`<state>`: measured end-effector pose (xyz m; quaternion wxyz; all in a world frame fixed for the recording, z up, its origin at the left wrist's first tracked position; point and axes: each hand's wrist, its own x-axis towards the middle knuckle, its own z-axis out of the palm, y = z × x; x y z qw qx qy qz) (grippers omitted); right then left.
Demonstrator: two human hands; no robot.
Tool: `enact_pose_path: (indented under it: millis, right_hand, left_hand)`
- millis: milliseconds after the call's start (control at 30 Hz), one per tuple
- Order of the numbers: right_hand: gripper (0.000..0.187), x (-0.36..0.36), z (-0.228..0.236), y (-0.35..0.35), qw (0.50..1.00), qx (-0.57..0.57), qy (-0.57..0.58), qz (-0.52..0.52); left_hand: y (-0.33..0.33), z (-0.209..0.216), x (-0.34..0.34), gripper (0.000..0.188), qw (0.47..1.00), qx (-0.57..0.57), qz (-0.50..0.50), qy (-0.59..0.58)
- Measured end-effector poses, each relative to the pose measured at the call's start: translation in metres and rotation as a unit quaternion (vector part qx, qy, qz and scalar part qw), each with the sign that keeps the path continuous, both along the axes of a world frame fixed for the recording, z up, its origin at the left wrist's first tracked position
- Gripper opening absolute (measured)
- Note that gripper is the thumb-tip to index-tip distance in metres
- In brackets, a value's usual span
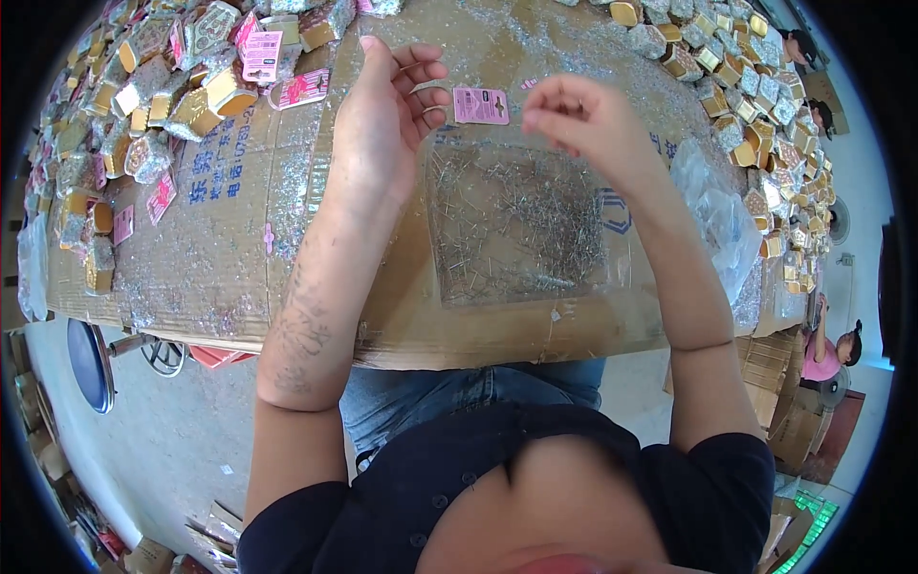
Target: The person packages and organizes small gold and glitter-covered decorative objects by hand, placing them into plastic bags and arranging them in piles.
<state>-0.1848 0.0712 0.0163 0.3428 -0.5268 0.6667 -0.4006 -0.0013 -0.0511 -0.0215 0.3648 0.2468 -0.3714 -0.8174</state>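
My left hand [390, 110] is over the cardboard, palm turned toward the right. Its thumb stands apart and the fingers are loosely curled with gaps between them; I see nothing held. Across from it, my right hand [585, 120] has its thumb and forefinger pinched together. Anything between those fingertips is too small to make out. A pink printed card [481, 106] with a hanging slot lies between the two hands. Below the hands, a shallow clear tray [436, 251] holds many thin metal pins [555, 225], thickest toward its right side.
Glittery gold-sided boxes [206, 110] with pink cards are heaped at left; another heap of boxes [755, 105] lines the right. A crumpled clear plastic bag [712, 215] lies right of my forearm. Glitter dusts the cardboard table cover [382, 335]. A blue stool [89, 364] stands lower left.
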Motion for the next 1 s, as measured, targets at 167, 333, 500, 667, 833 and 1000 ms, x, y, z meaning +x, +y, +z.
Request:
enact_pose_path:
  millis: [167,333,500,667,833,1000]
  right_hand:
    - [0.012,-0.022,-0.02,-0.04,0.994,-0.005,0.112,0.01]
    - [0.014,-0.034,-0.038,-0.064,0.987,-0.024,0.16,0.013]
    - [0.017,-0.034,-0.039,-0.075,0.996,-0.006,0.092,-0.019]
    - [0.017,-0.039,-0.052,-0.077,0.983,-0.028,0.179,-0.011]
    - [0.02,-0.038,-0.057,-0.079,0.976,-0.054,0.212,-0.011]
    - [0.02,-0.026,-0.046,-0.071,0.957,-0.059,0.28,-0.043]
  left_hand:
    - [-0.002,-0.002,-0.001,0.053,0.999,-0.027,0.013,-0.016]
    - [-0.008,-0.004,-0.007,0.056,0.963,-0.18,0.034,-0.196]
    - [-0.014,-0.014,-0.007,0.068,0.83,-0.404,0.048,-0.381]
    - [-0.009,-0.01,-0.007,0.072,0.826,-0.425,-0.031,-0.369]
    - [-0.009,-0.013,-0.008,0.077,0.826,-0.421,-0.04,-0.373]
    - [-0.009,-0.012,-0.007,0.077,0.83,-0.412,-0.045,-0.374]
